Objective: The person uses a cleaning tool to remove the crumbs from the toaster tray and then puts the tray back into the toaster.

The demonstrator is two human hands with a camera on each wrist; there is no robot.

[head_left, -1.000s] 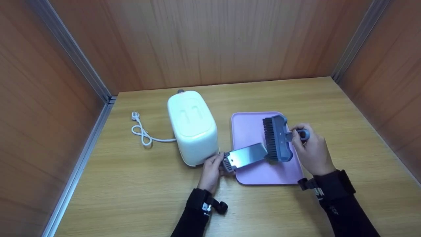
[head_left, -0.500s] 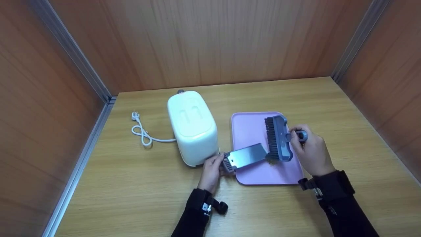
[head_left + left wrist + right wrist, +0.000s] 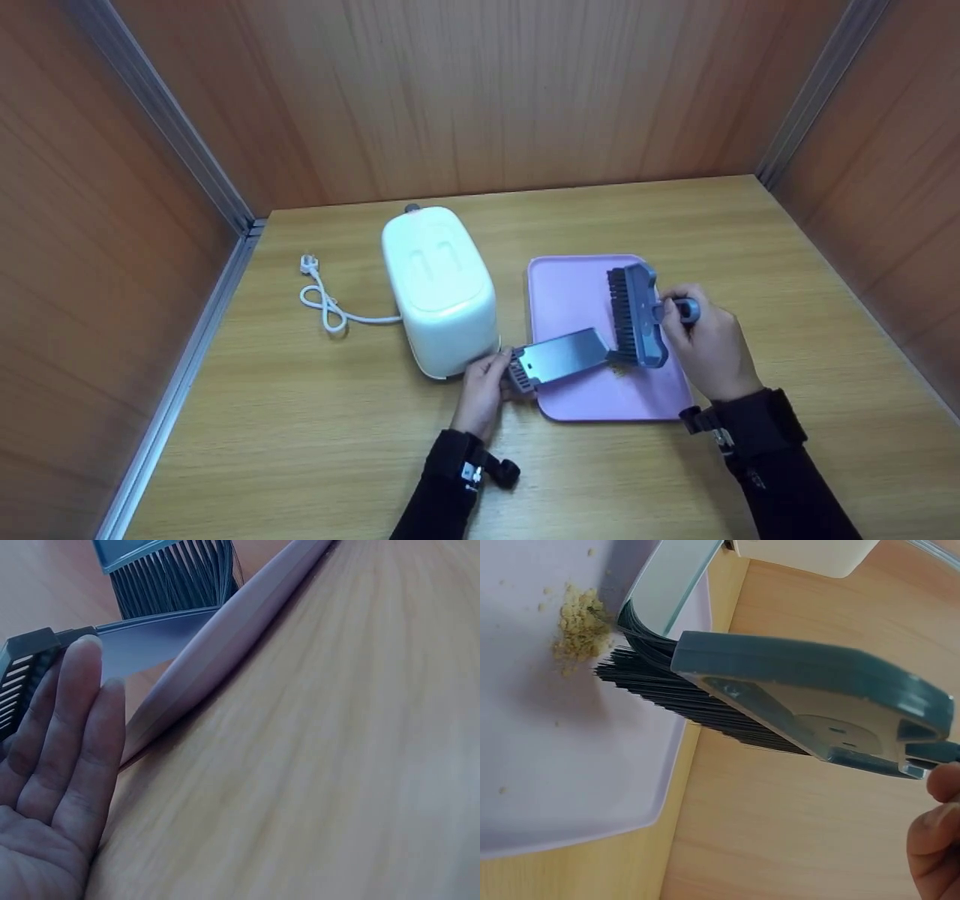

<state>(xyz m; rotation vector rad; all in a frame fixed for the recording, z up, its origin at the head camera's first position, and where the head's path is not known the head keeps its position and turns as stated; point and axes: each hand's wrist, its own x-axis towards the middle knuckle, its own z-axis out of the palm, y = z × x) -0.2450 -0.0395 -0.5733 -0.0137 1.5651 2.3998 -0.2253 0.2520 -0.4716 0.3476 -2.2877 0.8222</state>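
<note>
My left hand [image 3: 480,394] grips the slotted grey end of a flat metal crumb tray [image 3: 564,357]. Its free end tilts down over a lilac serving tray [image 3: 566,292]. With my right hand [image 3: 709,349] I hold a short-handled blue-grey brush [image 3: 641,315] by its looped handle. The dark bristles [image 3: 697,705] meet the crumb tray's free end, and some bend against it in the right wrist view. A small heap of yellowish crumbs [image 3: 583,628] lies on the lilac tray just below, with a few specks scattered around it.
Left of the lilac tray stands a white toaster-like appliance [image 3: 439,277], close to my left hand. Its white cord [image 3: 330,315] lies looped on the wooden table [image 3: 300,435], ending in a plug [image 3: 308,264]. Wood panels [image 3: 480,97] enclose the back and both sides.
The brush has shifted slightly right, drawing its bristles back toward the crumb tray's tip. More of the crumbs show below it. My left hand and the crumb tray stay almost still.
</note>
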